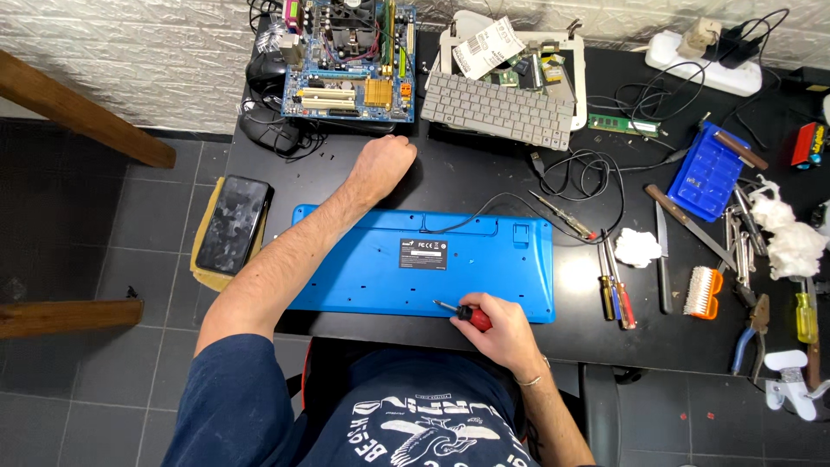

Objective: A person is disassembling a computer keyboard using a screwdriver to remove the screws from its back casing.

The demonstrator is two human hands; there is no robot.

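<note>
A blue keyboard lies face down on the black table, its cable running off the back edge. My right hand grips a red-handled screwdriver whose tip rests on the keyboard's underside near the front edge. My left hand is a closed fist on the table just behind the keyboard, close to a few small dark screws; whether it holds anything is hidden.
A blue circuit board and a grey keyboard on an opened white case lie at the back. A phone sits left. Screwdrivers, a knife, a brush, pliers and a blue tray crowd the right.
</note>
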